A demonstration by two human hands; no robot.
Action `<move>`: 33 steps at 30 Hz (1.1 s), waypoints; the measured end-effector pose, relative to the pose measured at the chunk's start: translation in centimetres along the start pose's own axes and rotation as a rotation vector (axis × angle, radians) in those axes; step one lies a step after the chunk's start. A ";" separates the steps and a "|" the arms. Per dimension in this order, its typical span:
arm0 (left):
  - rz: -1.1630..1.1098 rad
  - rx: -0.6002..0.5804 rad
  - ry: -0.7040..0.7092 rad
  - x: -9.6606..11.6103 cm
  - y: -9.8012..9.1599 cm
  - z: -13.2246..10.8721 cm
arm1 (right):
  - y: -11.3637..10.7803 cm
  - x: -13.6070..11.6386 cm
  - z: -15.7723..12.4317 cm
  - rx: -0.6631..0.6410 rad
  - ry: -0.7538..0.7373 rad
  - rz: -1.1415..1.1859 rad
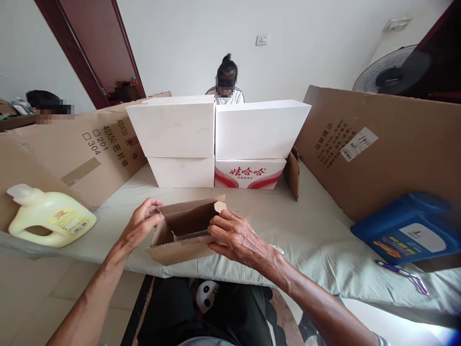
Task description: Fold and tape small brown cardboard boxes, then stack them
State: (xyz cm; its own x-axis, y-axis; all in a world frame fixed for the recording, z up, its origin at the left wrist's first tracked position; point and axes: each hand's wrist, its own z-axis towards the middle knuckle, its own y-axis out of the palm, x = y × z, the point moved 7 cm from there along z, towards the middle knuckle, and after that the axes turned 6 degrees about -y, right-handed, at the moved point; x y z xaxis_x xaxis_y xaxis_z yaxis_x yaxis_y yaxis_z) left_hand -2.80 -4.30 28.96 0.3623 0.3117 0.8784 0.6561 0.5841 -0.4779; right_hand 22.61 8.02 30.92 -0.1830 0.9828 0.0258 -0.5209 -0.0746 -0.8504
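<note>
A small brown cardboard box (180, 251), open at the top, rests near the front edge of the cloth-covered table. At its left end, my left hand (142, 221) is closed with bent fingers around the upper corner. My right hand (234, 235) grips the other end, fingers curled over the rim beside a small folded flap (220, 207). Inside, a pale edge shows low down, but most of the interior is in shadow. My right fingers hide part of the box's right end.
White boxes (171, 129) stand stacked behind, one with red print (250, 174). Large cardboard panels (389, 154) flank the table. A yellow jug (54, 218) lies left; a blue jug (410, 230) and purple-handled tool (403, 275) lie right. One person (227, 79) sits opposite, another far left.
</note>
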 end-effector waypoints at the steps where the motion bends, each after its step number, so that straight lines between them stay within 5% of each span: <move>1: -0.040 0.016 0.002 -0.5 -0.6 0.1 | -0.1 0.2 -0.1 0.024 0.017 -0.010; 8: -0.216 0.081 -0.023 -4.9 -1.9 0.0 | -0.1 1.9 -2.7 0.259 0.163 0.065; 12: -0.187 0.132 0.023 -4.0 -1.3 -0.7 | 0.4 2.3 -3.8 0.398 0.222 0.097; 19: -0.231 0.414 0.150 -1.3 0.3 -1.5 | 2.0 4.0 -4.5 0.500 0.332 0.200; 28: -0.397 0.777 0.187 -2.9 2.0 3.2 | 0.5 5.1 -5.0 0.584 0.371 0.288; 33: -0.423 0.824 0.201 -3.2 2.8 5.2 | 1.1 6.0 -6.5 0.600 0.578 0.477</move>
State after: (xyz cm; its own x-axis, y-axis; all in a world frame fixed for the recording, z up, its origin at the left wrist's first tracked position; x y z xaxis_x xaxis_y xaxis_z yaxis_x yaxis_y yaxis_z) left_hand -5.60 0.20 24.86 0.3589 -0.1374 0.9232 0.1128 0.9882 0.1032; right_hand 26.40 14.90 26.68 -0.1297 0.7460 -0.6532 -0.8676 -0.4044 -0.2895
